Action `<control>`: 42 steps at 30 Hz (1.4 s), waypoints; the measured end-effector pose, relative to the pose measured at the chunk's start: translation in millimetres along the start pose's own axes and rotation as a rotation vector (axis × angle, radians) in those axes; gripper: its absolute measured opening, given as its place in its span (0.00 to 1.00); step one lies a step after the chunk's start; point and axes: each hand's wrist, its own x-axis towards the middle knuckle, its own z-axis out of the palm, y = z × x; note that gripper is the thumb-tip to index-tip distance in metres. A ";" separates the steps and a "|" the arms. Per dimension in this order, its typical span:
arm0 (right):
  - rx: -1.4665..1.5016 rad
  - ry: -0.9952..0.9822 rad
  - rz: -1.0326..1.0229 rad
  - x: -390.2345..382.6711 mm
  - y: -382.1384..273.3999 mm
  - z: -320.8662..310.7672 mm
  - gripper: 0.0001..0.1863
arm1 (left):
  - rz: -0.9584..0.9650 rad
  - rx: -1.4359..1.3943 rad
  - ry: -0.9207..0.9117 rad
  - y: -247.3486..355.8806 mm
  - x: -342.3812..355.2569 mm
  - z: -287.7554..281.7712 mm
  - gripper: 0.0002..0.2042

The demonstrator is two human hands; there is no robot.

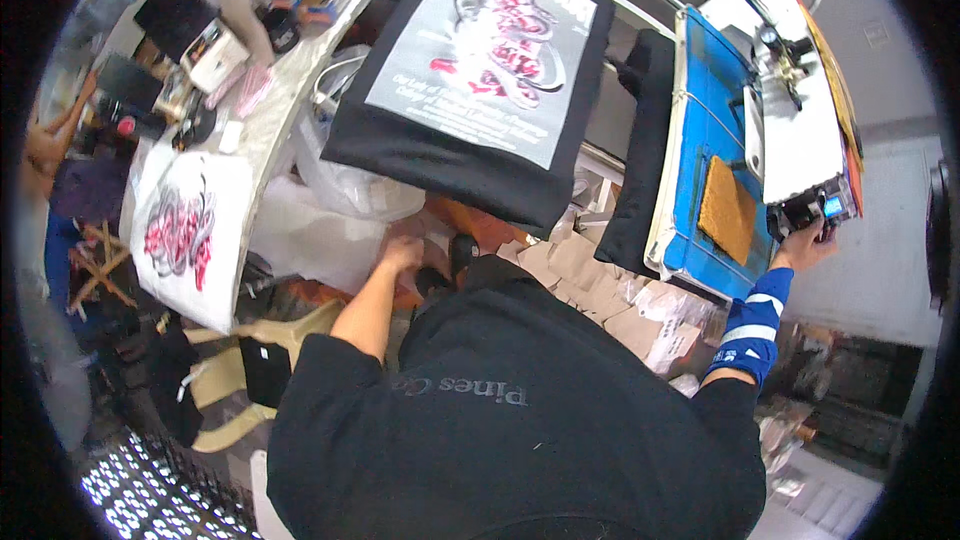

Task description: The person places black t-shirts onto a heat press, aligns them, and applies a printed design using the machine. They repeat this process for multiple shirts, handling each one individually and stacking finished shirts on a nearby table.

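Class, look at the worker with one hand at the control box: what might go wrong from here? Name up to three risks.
1. The right hand is at the black control box, so a stray finger might change a setting.
2. The printed black fabric has its loose near edge close to the person's body and might be brushed askew.
3. Cardboard pieces litter the floor and might slip underfoot.

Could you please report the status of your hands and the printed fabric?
Right hand touching black control box. Left hand low, apart from printed black fabric. Nothing covering the print.
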 end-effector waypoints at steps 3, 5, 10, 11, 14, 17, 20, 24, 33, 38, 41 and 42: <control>0.036 0.025 0.062 -13.3 -4.6 -26.0 0.31 | 0.031 0.791 0.046 3.0 -43.7 27.5 0.13; -0.055 0.024 0.047 -7.1 9.0 -33.5 0.31 | -0.031 1.015 -0.084 -17.1 -57.8 34.3 0.12; -0.075 0.011 0.136 -11.4 -35.5 -14.2 0.29 | -0.099 0.787 0.012 -0.2 -80.5 20.6 0.20; -0.102 0.009 0.117 -9.2 -34.7 -25.1 0.29 | -0.121 0.715 0.015 5.9 -75.7 13.5 0.21; 0.034 -0.012 0.019 1.3 -14.5 -35.0 0.27 | -0.262 0.139 0.116 52.2 -57.7 -13.9 0.24; -0.453 -0.046 -0.253 -29.3 -64.1 -49.4 0.20 | -0.054 -0.584 0.228 136.9 -80.0 -33.6 0.33; 0.071 -0.168 -0.021 -132.2 -155.7 -24.0 0.14 | 0.280 -1.021 0.208 222.3 -101.2 -52.5 0.38; 0.333 -1.068 0.516 -324.4 -168.3 47.6 0.30 | 0.402 -0.663 0.194 282.7 -114.4 -82.4 0.28; 0.893 -1.185 1.503 -338.1 -191.2 12.1 0.11 | 0.509 -0.115 0.437 362.6 -192.6 -76.1 0.09; 1.354 -0.887 1.277 -225.5 -269.6 69.0 0.09 | 0.992 -0.529 0.306 412.0 -205.8 -43.8 0.09; 1.569 -0.841 0.951 -148.7 -273.6 108.8 0.16 | 1.150 -0.804 0.129 447.9 -230.3 -2.5 0.14; 1.607 -0.900 0.858 -121.1 -276.7 114.2 0.17 | 1.221 -0.907 0.070 456.4 -253.5 26.6 0.12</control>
